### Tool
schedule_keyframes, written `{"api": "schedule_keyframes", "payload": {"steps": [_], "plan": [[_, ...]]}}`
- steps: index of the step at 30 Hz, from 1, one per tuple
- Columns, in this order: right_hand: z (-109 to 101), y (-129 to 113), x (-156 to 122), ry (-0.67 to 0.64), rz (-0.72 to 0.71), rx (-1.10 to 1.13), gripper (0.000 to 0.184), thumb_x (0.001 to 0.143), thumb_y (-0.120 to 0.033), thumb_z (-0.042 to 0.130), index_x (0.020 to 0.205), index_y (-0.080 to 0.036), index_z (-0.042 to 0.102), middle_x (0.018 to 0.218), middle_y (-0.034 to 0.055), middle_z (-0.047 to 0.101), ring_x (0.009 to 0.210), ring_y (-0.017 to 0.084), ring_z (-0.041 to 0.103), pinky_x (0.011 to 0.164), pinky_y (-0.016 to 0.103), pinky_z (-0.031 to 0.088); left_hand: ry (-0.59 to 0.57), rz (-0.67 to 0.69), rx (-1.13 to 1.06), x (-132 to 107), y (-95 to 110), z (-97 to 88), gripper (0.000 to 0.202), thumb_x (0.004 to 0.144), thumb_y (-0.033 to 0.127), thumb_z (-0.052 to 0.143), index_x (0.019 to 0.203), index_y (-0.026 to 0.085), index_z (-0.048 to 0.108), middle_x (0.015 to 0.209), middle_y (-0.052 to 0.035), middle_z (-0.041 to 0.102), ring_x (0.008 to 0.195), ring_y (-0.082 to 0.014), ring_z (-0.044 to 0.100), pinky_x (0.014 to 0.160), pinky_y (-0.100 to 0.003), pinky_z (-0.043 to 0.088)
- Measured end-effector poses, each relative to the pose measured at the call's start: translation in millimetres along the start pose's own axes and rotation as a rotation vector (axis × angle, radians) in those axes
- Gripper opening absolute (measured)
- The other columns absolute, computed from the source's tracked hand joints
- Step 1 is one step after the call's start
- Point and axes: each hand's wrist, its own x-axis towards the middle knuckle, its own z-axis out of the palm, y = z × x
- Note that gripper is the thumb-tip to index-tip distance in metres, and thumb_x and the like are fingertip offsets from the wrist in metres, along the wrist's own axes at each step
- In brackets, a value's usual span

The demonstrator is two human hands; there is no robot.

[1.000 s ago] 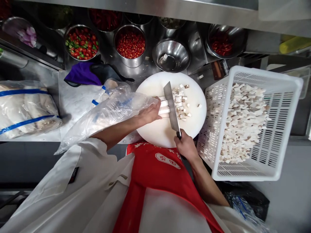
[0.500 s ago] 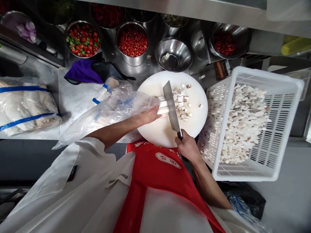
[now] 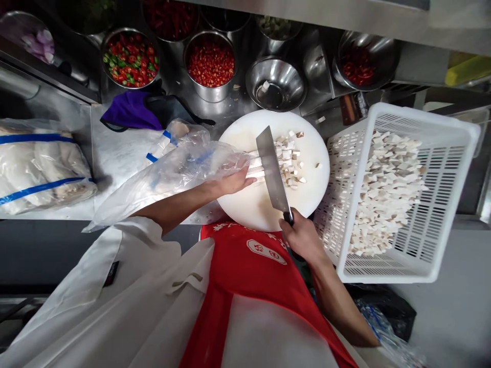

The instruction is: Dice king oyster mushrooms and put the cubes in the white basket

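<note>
My right hand point(image 3: 303, 232) is wrapped round the black handle of a cleaver point(image 3: 271, 166), whose blade slants across the round white cutting board point(image 3: 240, 207). Left of the blade, my left hand point(image 3: 233, 181) presses on white mushroom strips point(image 3: 256, 164), its fingers partly hidden under a clear plastic bag point(image 3: 187, 163). Diced mushroom pieces point(image 3: 289, 158) lie loose on the board just right of the blade. The bag lies at the board's left edge, with more pale pieces inside it.
A white slotted basket point(image 3: 351, 197) heaped with cut mushroom stands at the right. Along the back are a pot of chopped red chilli point(image 3: 211, 64), a pot of red and green chilli point(image 3: 131, 61) and a steel bowl point(image 3: 274, 102). A purple mask point(image 3: 130, 110) and packed mushrooms point(image 3: 42, 168) lie left.
The cleaver and my right hand have shifted slightly, the handle end moving right and down. My left hand has drawn back a little to the left. The whole view has tilted slightly.
</note>
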Motion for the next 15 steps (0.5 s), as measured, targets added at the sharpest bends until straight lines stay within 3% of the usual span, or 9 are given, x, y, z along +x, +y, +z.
{"api": "schedule_keyframes", "payload": {"steps": [3, 7, 12, 15], "plan": [[17, 0, 30, 0.063, -0.045, -0.056, 0.032, 0.086, -0.031, 0.045, 0.111, -0.019, 0.061, 0.081, 0.0079, 0.070, 0.071, 0.025, 0.063, 0.064, 0.031, 0.041, -0.023, -0.027, 0.012, 2, 3, 2.0, 0.068, 0.095, 0.055, 0.044, 0.146, 0.011, 0.033, 0.151, -0.0198, 0.037, 0.137, -0.0395, 0.040, 0.115, -0.050, 0.029], [28, 1, 57, 0.106, -0.077, 0.064, 0.027, 0.086, -0.033, 0.046, 0.104, -0.019, 0.062, 0.069, 0.0045, 0.066, 0.063, 0.023, 0.061, 0.063, 0.030, 0.042, -0.007, -0.025, 0.006, 1, 5, 0.9, 0.069, 0.093, 0.057, 0.046, 0.145, 0.012, 0.034, 0.152, -0.0191, 0.036, 0.132, -0.0406, 0.043, 0.110, -0.051, 0.034], [15, -4, 28, 0.153, -0.054, 0.108, 0.023, 0.088, -0.038, 0.049, 0.096, -0.021, 0.061, 0.060, -0.0004, 0.061, 0.058, 0.020, 0.058, 0.061, 0.028, 0.041, 0.133, 0.100, -0.066, 0, -13, 1.4, 0.075, 0.085, 0.060, 0.061, 0.141, 0.014, 0.040, 0.149, -0.0164, 0.036, 0.134, -0.0349, 0.038, 0.113, -0.047, 0.032], [5, -10, 1, 0.145, -0.061, 0.043, 0.027, 0.088, -0.039, 0.049, 0.102, -0.020, 0.062, 0.063, 0.0002, 0.061, 0.060, 0.020, 0.059, 0.060, 0.028, 0.040, 0.186, 0.294, -0.084, 5, -30, 2.0, 0.057, 0.086, 0.057, 0.062, 0.124, 0.017, 0.054, 0.140, -0.0117, 0.044, 0.128, -0.0280, 0.039, 0.110, -0.043, 0.033]]}}
